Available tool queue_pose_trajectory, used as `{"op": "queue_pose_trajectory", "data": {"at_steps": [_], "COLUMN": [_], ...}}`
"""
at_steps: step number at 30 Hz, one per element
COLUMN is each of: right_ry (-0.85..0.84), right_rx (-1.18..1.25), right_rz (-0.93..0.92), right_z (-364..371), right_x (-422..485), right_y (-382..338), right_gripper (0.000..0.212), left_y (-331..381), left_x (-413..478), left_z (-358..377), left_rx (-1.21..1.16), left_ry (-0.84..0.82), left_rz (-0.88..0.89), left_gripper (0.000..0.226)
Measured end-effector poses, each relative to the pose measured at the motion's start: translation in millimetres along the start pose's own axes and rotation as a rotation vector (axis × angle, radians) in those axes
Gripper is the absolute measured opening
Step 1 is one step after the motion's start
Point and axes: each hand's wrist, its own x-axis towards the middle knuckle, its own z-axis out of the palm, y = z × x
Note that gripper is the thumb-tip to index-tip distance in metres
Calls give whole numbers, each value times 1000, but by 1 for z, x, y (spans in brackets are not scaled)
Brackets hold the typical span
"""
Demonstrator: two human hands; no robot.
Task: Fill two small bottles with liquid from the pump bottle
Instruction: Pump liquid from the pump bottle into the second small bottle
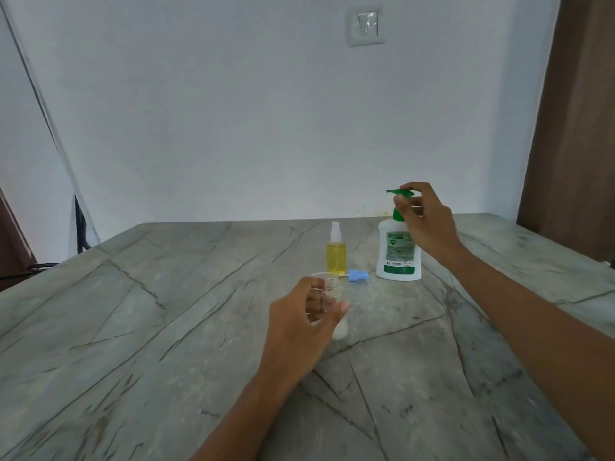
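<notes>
Grey veined table [166,327] in front of me, a plain white wall [233,128] behind it, and here we go. My right hand [426,224] is reaching over the pump bottle [397,254], which is standing upright at the far side of the table. My fingertips are curling over the green pump head [399,193] and my thumb is tucking in beneath it, pinching it. My left hand [299,314] is wrapping round the clear bottle [332,286], fingers curled behind and thumb across the front. I'm holding it uncapped, nearer to me and to the left of the pump bottle. Whether anything is in it yet, I cannot tell.

The yellow bottle [336,257] is standing capped just left of the pump bottle and looking full, so I'm judging one done and one to go. The blue sprayer [359,275] is lying on the table between them.

Now the danger. The nozzle is pointing left, and the clear bottle's mouth is sitting lower and well short of it. If I'm pressing before lining up, liquid is landing on the table. That mouth is narrow, so even a slight miss is running down my fingers and making the grip slippery. I'm only holding the pump bottle from the top, so a crooked push is risking a tip. And my left hand, moving in, could be knocking the sprayer or the yellow bottle.
</notes>
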Motion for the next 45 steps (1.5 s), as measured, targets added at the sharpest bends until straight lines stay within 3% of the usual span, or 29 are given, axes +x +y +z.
{"op": "queue_pose_trajectory", "data": {"at_steps": [19, 25, 29, 31, 39, 45], "right_ry": [122, -50, -235, -269, -219, -478], "right_rx": [126, 124, 87, 64, 18, -146], "right_rz": [0, -1, -27, -50, -179, -336], "right_z": [19, 13, 3, 0, -14, -37], "right_x": [-2, -3, -4, -5, -23, -50], "right_y": [-2, 6, 13, 15, -9, -53], "right_gripper": [21, 24, 83, 97, 94, 91], "left_y": [6, 6, 4, 4, 2, 11], "left_x": [-1, -2, -2, -1, 4, 36], "left_z": [-1, -2, -2, -1, -8, -30], "left_rx": [5, -6, -9, -9, -48, -65], "left_ry": [-46, -38, -26, -24, 24, -3], "left_rz": [-8, -6, -11, -16, -27, 38], "left_gripper": [36, 32, 33, 34, 34, 26]}}
